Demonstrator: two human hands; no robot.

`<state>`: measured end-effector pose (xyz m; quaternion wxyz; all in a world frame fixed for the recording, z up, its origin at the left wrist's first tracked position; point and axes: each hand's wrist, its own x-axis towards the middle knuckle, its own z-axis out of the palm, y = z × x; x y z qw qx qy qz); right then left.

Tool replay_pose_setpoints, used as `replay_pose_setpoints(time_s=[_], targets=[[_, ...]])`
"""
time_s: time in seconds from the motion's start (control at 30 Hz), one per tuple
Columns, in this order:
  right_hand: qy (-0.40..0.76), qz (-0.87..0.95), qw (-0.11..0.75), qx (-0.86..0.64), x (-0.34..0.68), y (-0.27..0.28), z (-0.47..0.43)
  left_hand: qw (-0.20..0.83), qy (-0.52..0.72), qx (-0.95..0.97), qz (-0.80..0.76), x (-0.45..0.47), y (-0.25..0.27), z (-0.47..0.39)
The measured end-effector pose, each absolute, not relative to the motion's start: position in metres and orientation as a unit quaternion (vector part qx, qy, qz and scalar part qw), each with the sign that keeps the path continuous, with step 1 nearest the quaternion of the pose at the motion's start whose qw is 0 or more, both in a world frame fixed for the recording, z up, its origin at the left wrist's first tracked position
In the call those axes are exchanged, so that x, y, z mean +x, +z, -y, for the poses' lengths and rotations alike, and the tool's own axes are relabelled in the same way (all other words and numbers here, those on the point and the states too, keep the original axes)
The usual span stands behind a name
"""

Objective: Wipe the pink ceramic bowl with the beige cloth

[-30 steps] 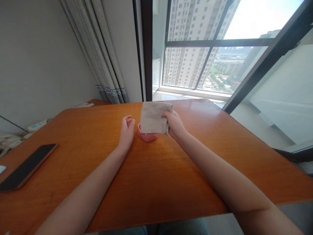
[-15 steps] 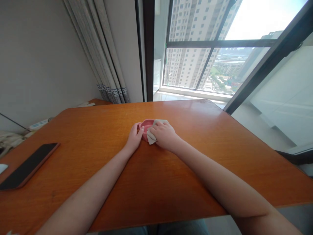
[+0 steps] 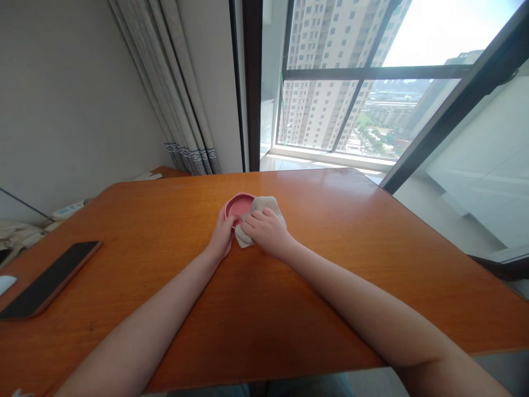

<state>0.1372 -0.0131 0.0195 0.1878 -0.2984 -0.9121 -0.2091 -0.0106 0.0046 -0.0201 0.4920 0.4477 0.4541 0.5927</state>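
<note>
A shallow pink dish with a raised rim is tilted up over the middle of the table, its inside facing me. My left hand is closed on its lower left edge, thumb over the rim. My right hand grips a pale grey cloth and presses it against the dish's right side. Part of the cloth hangs below the fingers. The cloth and my right hand cover the dish's right edge.
The brown wooden table spreads around my arms. On the left lies a long black pad, with a white object at the picture's edge. A power strip sits beyond the table's left edge. Behind are a curtain and a window.
The dish has shifted a little left and is tilted up more toward me. My right hand has slid left with the cloth, and more of the cloth shows above the fingers.
</note>
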Motion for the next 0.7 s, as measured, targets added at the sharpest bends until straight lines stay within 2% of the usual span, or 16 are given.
replay_pose_setpoints(time_s=[0.2, 0.3, 0.47, 0.7], targets=[[-0.171, 0.92, 0.189, -0.296, 0.147, 0.015, 0.005, 0.312, 0.601, 0.561, -0.477, -0.025, -0.013, -0.013], [-0.172, 0.922, 0.187, -0.293, 0.148, 0.012, 0.002, 0.265, 0.578, 0.606, -0.478, -0.032, -0.006, -0.012], [-0.169, 0.923, 0.18, -0.296, 0.145, 0.009, 0.003, 0.254, 0.581, 0.61, -0.475, -0.03, -0.01, -0.009], [-0.147, 0.904, 0.225, -0.333, 0.138, 0.006, 0.01, 0.304, 0.635, 0.539, -0.463, -0.015, -0.025, -0.003]])
